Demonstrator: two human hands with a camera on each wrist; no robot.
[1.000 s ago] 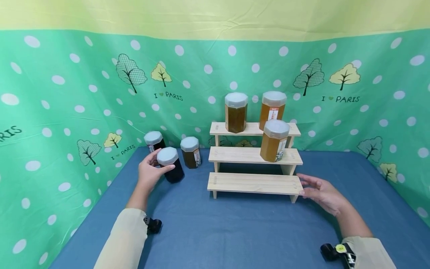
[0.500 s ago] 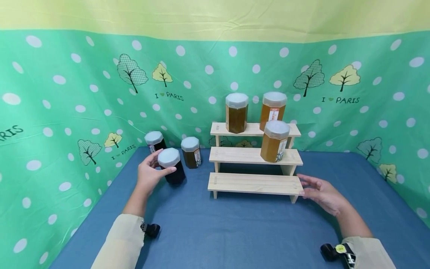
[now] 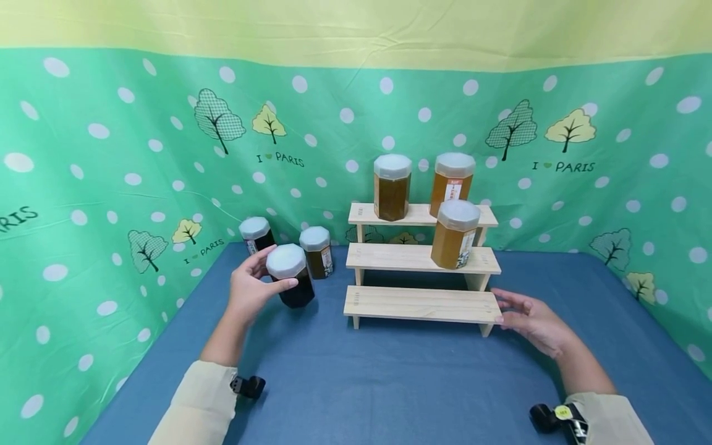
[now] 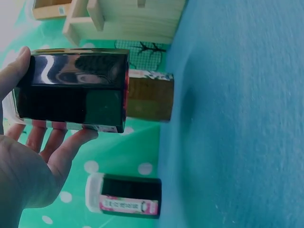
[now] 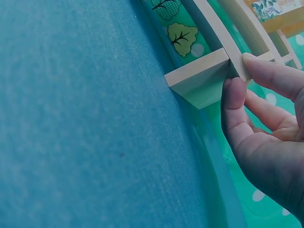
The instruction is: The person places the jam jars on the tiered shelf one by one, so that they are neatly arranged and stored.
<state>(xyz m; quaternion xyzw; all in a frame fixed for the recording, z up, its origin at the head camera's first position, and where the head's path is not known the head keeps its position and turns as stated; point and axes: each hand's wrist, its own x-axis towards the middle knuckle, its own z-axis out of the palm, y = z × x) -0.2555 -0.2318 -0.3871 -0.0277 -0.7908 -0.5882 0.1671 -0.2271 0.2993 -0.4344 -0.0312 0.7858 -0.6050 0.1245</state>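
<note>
My left hand (image 3: 247,292) grips a dark octagonal jar (image 3: 297,292) with a white lid, thumb on one side and fingers on the other. In the left wrist view, the dark jar (image 4: 71,95) is clear of the blue cloth, its base facing the table. My right hand (image 3: 536,322) pinches the right end of the bottom step of a three-step wooden display stand (image 3: 423,303). The right wrist view shows thumb and fingertip on either face of the board end (image 5: 232,57). Two amber jars stand on the top step, and one amber jar (image 3: 453,241) on the middle step.
Behind the held jar stand a brown jar (image 3: 319,256) and another dark jar (image 3: 256,232) with a pink label (image 4: 128,205). A green dotted curtain (image 3: 311,179) hangs behind and at the sides. Blue cloth (image 3: 389,383) covers the table.
My left hand has carried the dark jar a little to the right, so it now overlaps the brown jar in the head view. My right hand stays at the stand's end.
</note>
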